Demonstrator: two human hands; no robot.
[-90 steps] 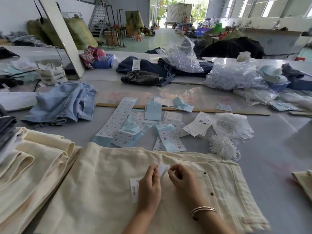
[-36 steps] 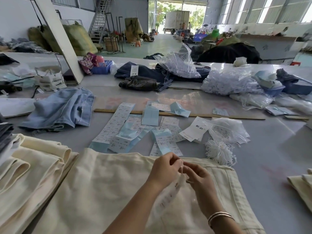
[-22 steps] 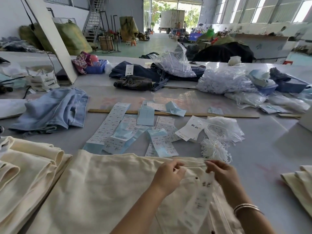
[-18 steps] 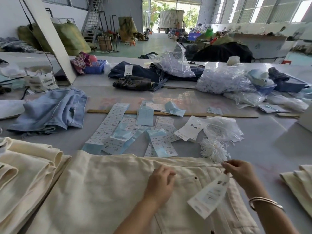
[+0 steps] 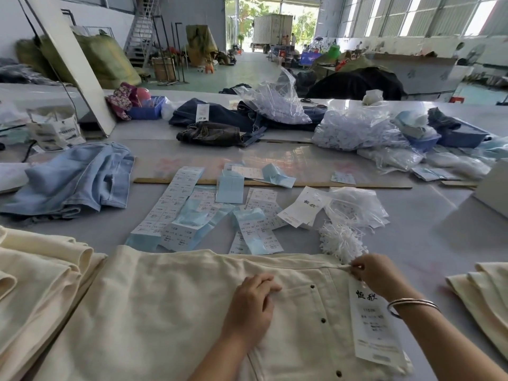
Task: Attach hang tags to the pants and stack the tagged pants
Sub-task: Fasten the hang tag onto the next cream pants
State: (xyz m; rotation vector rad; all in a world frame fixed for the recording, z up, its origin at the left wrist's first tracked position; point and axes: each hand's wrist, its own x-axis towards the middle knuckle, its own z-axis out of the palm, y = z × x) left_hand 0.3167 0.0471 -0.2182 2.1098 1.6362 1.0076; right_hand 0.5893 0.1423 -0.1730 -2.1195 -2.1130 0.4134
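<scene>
Half a second back the hang tag (image 5: 372, 323) swung in the air under my right hand; now it lies flat on the cream pants (image 5: 176, 312), on their right side beside the front pocket, print facing up. My right hand (image 5: 376, 273) sits at the top of the tag, its grip a tight pinch of thumb and fingertips on the tag's loop, right at the waistband edge of the pants. A metal bangle (image 5: 412, 305) circles that wrist. My left hand (image 5: 251, 303) rests on the pants left of the tag, fingers loosely curled and pressing the cloth just beside the pocket corner; its grip holds nothing.

These pants are spread flat on the grey table (image 5: 428, 229), directly before me. Left of the pants, touching them, rises a stack of folded cream pants (image 5: 38, 273); right of them, apart, more folded cream cloth (image 5: 483, 295) shows at the frame edge.

Just beyond the waistband lies a bunch of white string loops (image 5: 341, 243), and past it a clear bag of strings (image 5: 356, 206). Sticker sheets (image 5: 176, 204) and loose white tags (image 5: 302, 209) are scattered beyond the pants' middle. Farther left of those lie light blue jeans (image 5: 74, 180). Behind the stickers runs a long wooden ruler (image 5: 316, 185), and beyond it lie dark jeans (image 5: 217, 119) and plastic bags (image 5: 354, 127).
</scene>
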